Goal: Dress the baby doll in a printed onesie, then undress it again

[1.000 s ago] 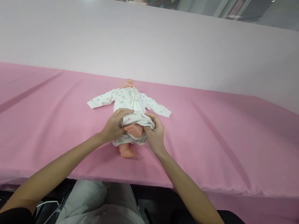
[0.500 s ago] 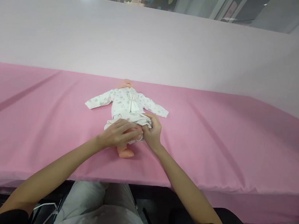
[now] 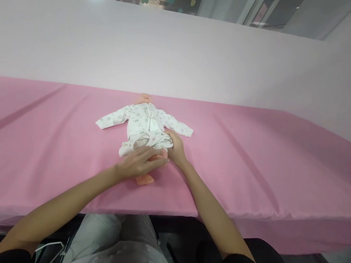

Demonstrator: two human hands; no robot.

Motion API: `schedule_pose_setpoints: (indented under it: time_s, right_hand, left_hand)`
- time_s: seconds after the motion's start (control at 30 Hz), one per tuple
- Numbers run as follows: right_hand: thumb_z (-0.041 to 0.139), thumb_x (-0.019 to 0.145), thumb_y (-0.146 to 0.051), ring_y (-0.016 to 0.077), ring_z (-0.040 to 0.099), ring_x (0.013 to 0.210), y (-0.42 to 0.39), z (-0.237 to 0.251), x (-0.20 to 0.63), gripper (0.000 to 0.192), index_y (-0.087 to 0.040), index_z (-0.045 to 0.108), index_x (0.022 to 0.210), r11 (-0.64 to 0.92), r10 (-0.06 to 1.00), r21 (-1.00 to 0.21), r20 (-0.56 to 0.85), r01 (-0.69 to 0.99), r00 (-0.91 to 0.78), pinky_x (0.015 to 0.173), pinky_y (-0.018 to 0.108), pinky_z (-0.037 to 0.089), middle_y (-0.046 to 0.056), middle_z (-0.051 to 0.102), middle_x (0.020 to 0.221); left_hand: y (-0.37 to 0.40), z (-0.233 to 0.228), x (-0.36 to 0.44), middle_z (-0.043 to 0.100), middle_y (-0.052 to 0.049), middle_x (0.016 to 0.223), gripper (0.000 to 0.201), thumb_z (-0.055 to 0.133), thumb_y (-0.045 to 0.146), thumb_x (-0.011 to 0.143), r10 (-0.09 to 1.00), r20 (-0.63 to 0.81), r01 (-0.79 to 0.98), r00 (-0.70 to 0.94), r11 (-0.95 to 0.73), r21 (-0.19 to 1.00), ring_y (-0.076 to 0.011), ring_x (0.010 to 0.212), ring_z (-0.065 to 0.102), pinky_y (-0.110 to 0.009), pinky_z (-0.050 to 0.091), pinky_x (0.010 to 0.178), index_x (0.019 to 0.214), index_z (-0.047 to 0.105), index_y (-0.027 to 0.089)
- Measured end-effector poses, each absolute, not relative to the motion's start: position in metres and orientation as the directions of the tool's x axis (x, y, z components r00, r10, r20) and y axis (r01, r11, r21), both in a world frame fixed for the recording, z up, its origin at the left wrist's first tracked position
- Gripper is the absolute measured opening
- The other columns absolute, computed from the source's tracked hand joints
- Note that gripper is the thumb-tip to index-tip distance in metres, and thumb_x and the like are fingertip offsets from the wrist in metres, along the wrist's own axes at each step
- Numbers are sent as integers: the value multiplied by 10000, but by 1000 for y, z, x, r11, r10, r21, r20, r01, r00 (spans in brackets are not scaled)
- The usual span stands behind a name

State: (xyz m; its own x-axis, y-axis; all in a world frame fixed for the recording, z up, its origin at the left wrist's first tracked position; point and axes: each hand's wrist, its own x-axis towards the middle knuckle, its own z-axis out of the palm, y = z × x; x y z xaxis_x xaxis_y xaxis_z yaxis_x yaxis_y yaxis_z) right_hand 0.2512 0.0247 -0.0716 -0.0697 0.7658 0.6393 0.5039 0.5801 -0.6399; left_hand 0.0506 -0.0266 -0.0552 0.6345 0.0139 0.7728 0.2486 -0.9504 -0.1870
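A baby doll (image 3: 145,97) lies on its back, head at the far side, in a white printed baby garment (image 3: 143,120) with both sleeves spread out. The garment's lower part is bunched around the hips. My left hand (image 3: 139,161) is closed over one bent leg of the doll, its fingers lying across the skin-coloured limb. Below that hand a doll's foot (image 3: 145,179) sticks out onto the cloth. At the garment's right side my right hand (image 3: 177,150) grips the bunched fabric, thumb side up; its fingertips are partly hidden by the cloth and leg.
A pink cloth (image 3: 238,170) with creases covers the table. Behind it stands a white partition (image 3: 173,53) with glass above. My lap in grey trousers (image 3: 100,233) and dark chair parts are below the near table edge.
The doll's bent leg has come further up between my hands, and the right hand's fingers have slid deeper around the bunched cloth. The whole view has shifted slightly.
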Motion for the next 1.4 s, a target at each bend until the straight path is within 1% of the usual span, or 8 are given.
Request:
schedule_pose_setpoints:
  time_s: [0.13, 0.37, 0.77, 0.9, 1.03, 1.17, 1.3, 1.4]
  right_hand:
    - [598, 669, -210, 228, 589, 1002, 10, -42, 265, 369, -200, 653, 1034, 480, 872, -826, 412, 297, -263, 889, 398, 463, 51, 644, 1061]
    - [756, 648, -335, 251, 490, 1231, -9, -14, 291, 574, -257, 620, 1200, 307, 831, -943, 200, 129, -519, 965, 419, 455, 59, 567, 1289]
    - [738, 666, -344, 149, 622, 727, 28, -58, 276, 363, -170, 671, 977, 158, 983, -986, 152, 54, -105, 698, 311, 502, 33, 677, 826]
    - [717, 635, -296, 143, 600, 706, 33, -62, 273, 307, -165, 676, 909, 170, 985, -978, 169, 117, -17, 704, 310, 480, 18, 661, 777]
    - [681, 631, -277, 158, 591, 767, 39, -63, 268, 279, -162, 682, 885, 239, 962, -948, 260, 211, 78, 740, 324, 476, 29, 655, 830]
    - [612, 709, -329, 174, 589, 820, 56, -56, 253, 247, -161, 670, 881, 310, 922, -881, 370, 356, 112, 757, 318, 467, 54, 663, 907]
    - [595, 770, -411, 167, 577, 786, 85, -33, 228, 329, -166, 644, 984, 310, 908, -734, 416, 604, 40, 757, 297, 436, 51, 653, 921]
    - [586, 793, -411, 172, 569, 788, 110, -14, 211, 293, -162, 640, 939, 248, 924, -606, 382, 756, 3, 726, 274, 406, 55, 653, 898]
  left_hand:
    - [-36, -55, 58, 571, -139, 1153, 397, 466, 351, 874, 84, 707, 271, 702, -950, -156, -242, 975, 554, -390, 470, 807, 1229, 503, 177]
    - [-45, -60, 71, 623, -95, 1108, 320, 405, 257, 934, 239, 661, 417, 711, -901, -122, -195, 917, 594, -343, 476, 791, 1233, 503, 194]
    - [-43, -62, 73, 640, -76, 799, 338, 471, 441, 894, 279, 678, 487, 680, -863, -133, -209, 744, 583, -334, 425, 658, 987, 614, 150]
    - [-39, -57, 67, 636, -80, 795, 386, 499, 483, 866, 296, 572, 428, 765, -897, -108, -214, 771, 568, -341, 414, 702, 1019, 605, 145]
    - [-35, -54, 59, 650, -81, 787, 481, 513, 535, 843, 169, 487, 273, 857, -950, -150, -222, 766, 570, -358, 414, 704, 1092, 584, 129]
    - [-32, -51, 55, 635, -28, 675, 384, 495, 470, 864, 100, 593, 168, 799, -984, -61, -162, 607, 560, -304, 413, 602, 1074, 584, 161]
    - [-12, -30, 57, 627, 6, 648, 212, 426, 311, 915, 374, 748, 293, 548, -924, 247, -107, 568, 557, -236, 425, 584, 918, 598, 185]
    - [25, -11, 64, 634, -11, 709, 239, 378, 259, 933, 654, 686, 567, 318, -712, 415, -125, 647, 581, -246, 441, 639, 878, 599, 186]
